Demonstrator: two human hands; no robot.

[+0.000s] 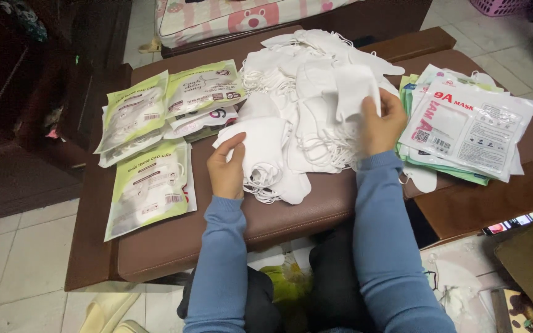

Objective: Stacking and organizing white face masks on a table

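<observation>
1. I see the pile of loose white masks (306,98) heaped mid-cushion on the brown padded bench (229,228).
2. My right hand (380,123) is closed on 1 mask (356,89), pinching it at the pile's right edge.
3. My left hand (226,166) lies curled on a folded mask (260,151) at the pile's front, gripping its edge.
4. Left of the pile lie about 4 filled green-and-white packets (149,185); I judge these done.
5. Right lies a stack of flat packets (464,123), seemingly unfilled, so most of the work remains.
</observation>
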